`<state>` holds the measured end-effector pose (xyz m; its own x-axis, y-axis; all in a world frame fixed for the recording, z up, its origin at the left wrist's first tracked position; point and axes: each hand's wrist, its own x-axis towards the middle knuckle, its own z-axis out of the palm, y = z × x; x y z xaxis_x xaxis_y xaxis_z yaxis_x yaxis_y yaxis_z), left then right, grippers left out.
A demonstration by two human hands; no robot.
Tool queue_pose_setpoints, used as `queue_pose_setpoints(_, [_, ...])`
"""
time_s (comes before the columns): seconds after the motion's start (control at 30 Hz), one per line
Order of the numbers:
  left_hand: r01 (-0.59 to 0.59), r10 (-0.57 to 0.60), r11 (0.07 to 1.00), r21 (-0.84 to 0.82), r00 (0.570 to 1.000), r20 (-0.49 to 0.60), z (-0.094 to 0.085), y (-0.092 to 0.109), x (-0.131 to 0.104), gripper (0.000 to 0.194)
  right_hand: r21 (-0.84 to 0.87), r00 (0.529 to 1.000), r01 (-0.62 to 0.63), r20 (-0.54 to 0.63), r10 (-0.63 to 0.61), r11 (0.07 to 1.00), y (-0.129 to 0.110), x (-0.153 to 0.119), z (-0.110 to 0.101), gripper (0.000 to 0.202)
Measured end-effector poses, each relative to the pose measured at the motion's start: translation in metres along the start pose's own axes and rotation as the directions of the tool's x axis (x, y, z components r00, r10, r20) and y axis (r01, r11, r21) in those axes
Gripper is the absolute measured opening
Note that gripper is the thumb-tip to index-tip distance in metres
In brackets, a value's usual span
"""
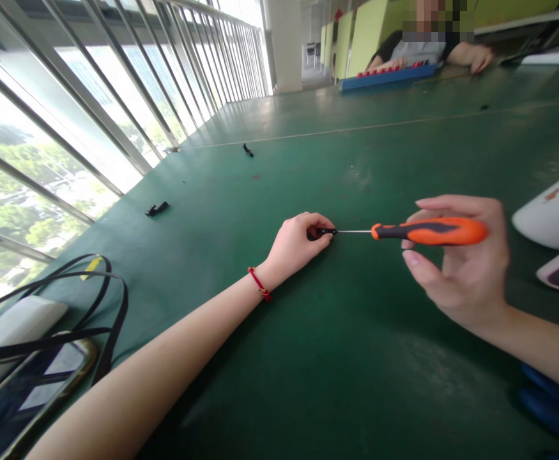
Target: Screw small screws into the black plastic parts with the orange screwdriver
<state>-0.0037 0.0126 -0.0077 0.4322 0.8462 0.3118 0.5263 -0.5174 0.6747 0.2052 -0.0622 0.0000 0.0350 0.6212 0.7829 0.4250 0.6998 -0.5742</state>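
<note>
My left hand (303, 239) rests on the green table, its fingers closed around a small black part (326, 231) that is mostly hidden. The tip of a screwdriver (432, 231) with an orange and black handle meets this part from the right, its thin metal shaft lying level. My right hand (471, 255) is around the handle, which lies against the fingers and palm; the thumb stands apart from it. Two similar small black pieces lie farther off, one black piece (157, 209) at the left and another black piece (248, 151) farther back.
At the left lie a phone (44, 390), a white block (25, 322) and a looped black strap (124, 300). White objects, one a rounded white body (547, 214), stand at the right edge. Across the table (298, 358) a person sits behind a blue tray (384, 78). Metal railings (130, 83) border the left.
</note>
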Motion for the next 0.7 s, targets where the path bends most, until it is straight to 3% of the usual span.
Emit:
queue_pose_setpoints(0.1, [-0.005, 0.005, 1.0, -0.003, 1.0, -0.009, 0.0, 0.0, 0.0, 0.015, -0.042, 0.993, 0.01, 0.118, -0.005, 0.999, -0.004, 0.002, -0.001, 0.038])
queue_pose_setpoints(0.2, [-0.002, 0.002, 1.0, -0.01, 1.0, -0.007, 0.0, 0.0, 0.0, 0.015, -0.126, 0.991, -0.008, 0.134, 0.025, 0.992, -0.011, 0.003, -0.001, 0.017])
queue_pose_setpoints(0.33, [0.0, 0.0, 1.0, -0.004, 1.0, -0.001, 0.0, -0.001, 0.0, 0.015, -0.079, 0.998, 0.055, 0.015, -0.054, 0.995, -0.009, 0.002, 0.001, 0.038])
queue_pose_setpoints(0.4, [0.002, -0.002, 1.0, -0.001, 1.0, -0.005, 0.0, -0.001, 0.0, 0.015, -0.024, 0.998, 0.051, 0.027, -0.051, 0.998, -0.006, 0.002, 0.001, 0.047])
queue_pose_setpoints(0.5, [0.001, -0.001, 1.0, -0.007, 1.0, -0.004, 0.0, 0.0, 0.0, 0.015, -0.072, 0.993, 0.006, 0.121, 0.003, 0.997, -0.007, 0.001, -0.001, 0.032])
queue_pose_setpoints(0.6, [-0.001, 0.001, 1.0, -0.015, 1.0, -0.001, 0.0, -0.001, 0.0, 0.016, -0.163, 0.992, 0.021, 0.122, -0.001, 0.986, -0.009, 0.001, -0.001, 0.014])
queue_pose_setpoints(0.7, [0.0, 0.0, 1.0, -0.006, 1.0, -0.002, 0.0, -0.001, 0.0, 0.015, -0.08, 0.997, 0.069, 0.042, -0.066, 0.994, -0.007, 0.002, 0.001, 0.034])
